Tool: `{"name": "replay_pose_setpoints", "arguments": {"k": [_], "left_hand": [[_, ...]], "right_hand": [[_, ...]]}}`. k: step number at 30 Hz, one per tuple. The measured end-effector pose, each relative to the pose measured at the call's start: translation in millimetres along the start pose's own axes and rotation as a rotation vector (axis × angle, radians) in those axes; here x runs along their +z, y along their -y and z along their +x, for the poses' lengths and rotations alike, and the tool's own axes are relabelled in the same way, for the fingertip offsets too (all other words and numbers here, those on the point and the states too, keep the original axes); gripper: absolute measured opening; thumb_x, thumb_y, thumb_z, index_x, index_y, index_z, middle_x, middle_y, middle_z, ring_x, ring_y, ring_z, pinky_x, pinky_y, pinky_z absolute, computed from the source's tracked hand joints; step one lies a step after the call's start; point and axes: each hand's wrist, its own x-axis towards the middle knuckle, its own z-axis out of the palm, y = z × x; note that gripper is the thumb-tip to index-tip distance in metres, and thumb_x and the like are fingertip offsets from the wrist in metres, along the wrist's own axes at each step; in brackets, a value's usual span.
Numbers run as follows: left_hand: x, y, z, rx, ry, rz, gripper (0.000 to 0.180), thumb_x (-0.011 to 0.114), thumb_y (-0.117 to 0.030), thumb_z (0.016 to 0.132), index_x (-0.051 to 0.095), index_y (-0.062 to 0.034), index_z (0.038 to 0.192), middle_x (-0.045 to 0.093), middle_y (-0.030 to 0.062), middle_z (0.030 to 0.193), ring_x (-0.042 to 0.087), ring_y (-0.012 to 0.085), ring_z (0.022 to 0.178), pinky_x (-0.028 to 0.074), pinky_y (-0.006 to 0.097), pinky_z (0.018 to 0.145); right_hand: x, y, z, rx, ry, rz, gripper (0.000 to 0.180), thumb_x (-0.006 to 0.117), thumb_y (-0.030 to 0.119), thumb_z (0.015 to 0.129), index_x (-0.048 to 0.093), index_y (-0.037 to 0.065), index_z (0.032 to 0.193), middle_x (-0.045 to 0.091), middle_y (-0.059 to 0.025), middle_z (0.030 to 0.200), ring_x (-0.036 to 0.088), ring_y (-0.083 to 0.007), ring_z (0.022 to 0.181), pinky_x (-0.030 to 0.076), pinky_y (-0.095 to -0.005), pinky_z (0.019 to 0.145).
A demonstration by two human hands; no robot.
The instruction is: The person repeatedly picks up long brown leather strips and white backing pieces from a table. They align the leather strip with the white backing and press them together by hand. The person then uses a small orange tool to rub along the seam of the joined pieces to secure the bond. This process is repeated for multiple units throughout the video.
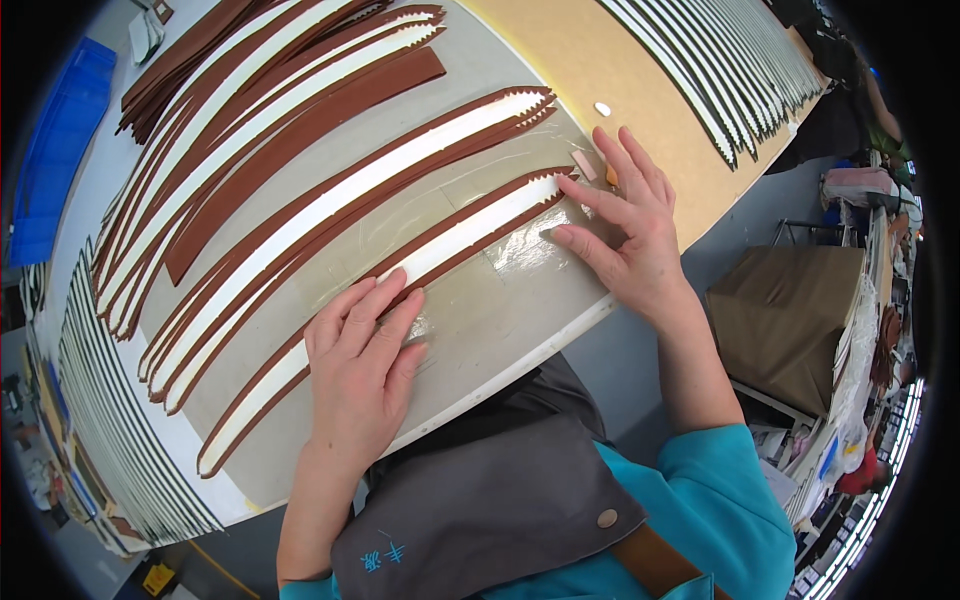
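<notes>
A long brown leather strip with a white middle band (478, 243) lies across the grey work surface (470, 330) in front of me. Its right end has notched edges. My left hand (362, 350) rests on the strip near its middle, fingers slightly spread. At the notched end is my right hand (635, 235), its fingers apart and the index fingertip at the strip's tip. The right thumb sits just below that end. Beyond lies a stack of similar brown and white strips (370, 190), with a plain brown strip (310, 145) farther off.
Many more brown strips (200, 80) are piled at the far left. Rows of dark-edged white strips lie at the upper right (690, 70) and lower left (110, 400). A small white piece (602, 109) sits on the tan board (540, 40). A brown-covered box (790, 320) stands right of the table.
</notes>
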Motion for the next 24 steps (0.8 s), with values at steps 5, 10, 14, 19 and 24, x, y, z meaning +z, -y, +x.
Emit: {"name": "replay_pose_setpoints", "arguments": {"k": [5,10,14,19,24], "left_hand": [[-0.1,-4.0,7.7,-0.007,-0.006,-0.008,0.044,0.075,-0.009,0.088,0.072,-0.0069,0.132,0.065,0.0064,0.144,0.055,0.0330,0.133,0.039,0.043,0.113],[-0.1,-4.2,16.0,-0.001,-0.061,-0.027,0.042,0.076,-0.006,0.087,0.073,-0.0079,0.128,0.067,0.0051,0.133,0.058,0.0298,0.123,0.042,0.042,0.105],[-0.9,-1.1,29.9,0.018,-0.093,-0.017,0.033,0.074,-0.004,0.088,0.076,-0.0071,0.121,0.069,0.0077,0.118,0.062,0.0294,0.111,0.044,0.041,0.099],[0.3,5.1,45.8,0.069,-0.138,-0.002,0.022,0.077,-0.003,0.086,0.078,-0.0069,0.108,0.066,0.0059,0.104,0.061,0.0272,0.094,0.045,0.040,0.085],[-4.3,4.0,57.3,0.092,-0.104,0.045,0.023,0.075,0.000,0.086,0.076,-0.0064,0.108,0.067,0.0058,0.105,0.060,0.0268,0.092,0.046,0.038,0.080]], "right_hand": [[2.4,-8.2,0.5,0.019,-0.018,0.050,0.043,0.088,0.033,0.085,0.081,0.018,0.124,0.050,-0.0197,0.160,0.033,-0.0415,0.156,0.026,-0.0527,0.123],[4.6,-9.6,1.5,0.024,-0.029,0.078,0.040,0.087,0.028,0.085,0.082,0.018,0.123,0.052,-0.0196,0.160,0.035,-0.0414,0.155,0.026,-0.0515,0.123],[7.8,-10.4,0.1,0.005,-0.048,0.045,0.038,0.087,0.024,0.085,0.082,0.015,0.122,0.052,-0.0185,0.160,0.036,-0.0398,0.155,0.027,-0.0508,0.122],[9.1,-10.7,1.3,-0.006,-0.026,0.083,0.035,0.081,0.015,0.091,0.080,0.013,0.125,0.051,-0.0154,0.162,0.032,-0.0369,0.158,0.025,-0.0481,0.126],[9.9,-13.1,-0.1,-0.019,-0.037,0.058,0.034,0.081,0.015,0.091,0.080,0.013,0.125,0.052,-0.0153,0.161,0.032,-0.0372,0.158,0.025,-0.0487,0.126]]}}
